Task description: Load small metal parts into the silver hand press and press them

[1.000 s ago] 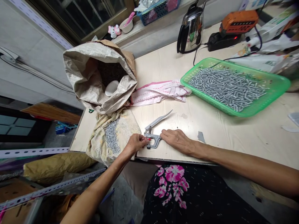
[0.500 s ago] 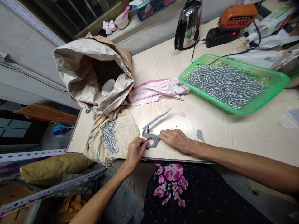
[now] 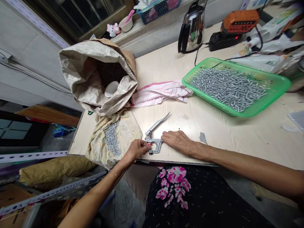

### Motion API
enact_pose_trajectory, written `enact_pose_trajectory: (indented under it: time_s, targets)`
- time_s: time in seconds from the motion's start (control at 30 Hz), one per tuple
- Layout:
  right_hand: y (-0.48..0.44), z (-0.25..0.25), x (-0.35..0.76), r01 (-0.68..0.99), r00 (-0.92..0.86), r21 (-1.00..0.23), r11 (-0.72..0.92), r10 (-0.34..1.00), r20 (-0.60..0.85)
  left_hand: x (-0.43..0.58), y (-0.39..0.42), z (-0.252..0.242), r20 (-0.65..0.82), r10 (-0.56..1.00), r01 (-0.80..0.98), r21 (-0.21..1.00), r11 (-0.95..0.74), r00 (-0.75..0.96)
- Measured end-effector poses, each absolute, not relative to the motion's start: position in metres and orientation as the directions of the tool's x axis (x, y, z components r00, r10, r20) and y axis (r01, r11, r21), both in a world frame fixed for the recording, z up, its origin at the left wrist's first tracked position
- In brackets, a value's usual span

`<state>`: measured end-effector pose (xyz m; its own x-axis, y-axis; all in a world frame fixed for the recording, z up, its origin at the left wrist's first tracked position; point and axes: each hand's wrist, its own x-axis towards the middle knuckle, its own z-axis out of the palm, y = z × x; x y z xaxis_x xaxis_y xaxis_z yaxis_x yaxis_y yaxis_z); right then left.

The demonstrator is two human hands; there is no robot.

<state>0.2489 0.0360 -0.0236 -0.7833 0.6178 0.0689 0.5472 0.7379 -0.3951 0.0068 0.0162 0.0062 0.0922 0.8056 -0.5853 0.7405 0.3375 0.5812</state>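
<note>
A grey hand press [image 3: 156, 146] with a long lever [image 3: 158, 123], a dark spring and a small red part lies near the table's front edge. Its lever is raised at a slant. My right hand [image 3: 177, 142] is closed on the right end of the press's frame. The fingers of my left hand [image 3: 137, 148] are pinched together at the red part, on the press's left side; whatever they hold is hidden. Left of that hand, a pile of small shiny metal pieces [image 3: 113, 139] lies on a yellowish patterned cloth [image 3: 129, 128].
A green basket [image 3: 263, 110] of similar metal pieces stands at the right. Behind the cloth is an open woven sack [image 3: 78, 79] with a white scoop-like piece inside. A pink-white towel [image 3: 161, 93], a kettle [image 3: 191, 30] and an orange battery [image 3: 239, 21] on its charger sit farther back.
My left hand has turned flatter, its wrist shifting left, with fingertips still at the red part. The lever appears slightly lower. My right hand keeps its place on the press.
</note>
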Motion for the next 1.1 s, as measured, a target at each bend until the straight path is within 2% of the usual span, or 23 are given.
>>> enact_pose_trajectory:
  time_s: [0.23,0.33,0.47,0.63,0.73,0.93,1.1]
  targets:
    - [0.037,-0.024,0.247,0.585,-0.757,-0.398,0.706,0.652,0.043,0.014,0.014,0.008,-0.666,0.746,0.59,0.601,0.539,-0.004]
    - [0.035,-0.028,0.248,0.563,-0.775,-0.328,0.759,0.623,0.11,0.014,0.014,0.014,-0.606,0.794,0.681,0.598,0.423,0.04]
    - [0.029,-0.032,0.249,0.529,-0.789,-0.184,0.829,0.56,0.254,0.015,0.011,0.025,-0.463,0.881,0.846,0.504,0.174,0.095]
    - [0.027,-0.036,0.249,0.513,-0.79,-0.071,0.856,0.502,0.352,0.017,0.004,0.026,-0.407,0.907,0.871,0.478,0.11,0.11]
    - [0.028,-0.035,0.25,0.511,-0.794,-0.101,0.854,0.514,0.326,0.017,0.003,0.02,-0.431,0.898,0.864,0.482,0.146,0.088]
    - [0.031,-0.033,0.246,0.521,-0.803,-0.254,0.815,0.569,0.177,0.013,0.005,0.008,-0.636,0.771,0.763,0.511,0.396,0.026]
    - [0.036,-0.029,0.248,0.568,-0.773,-0.352,0.744,0.629,0.083,0.014,0.003,0.007,-0.655,0.756,0.672,0.56,0.485,0.0]
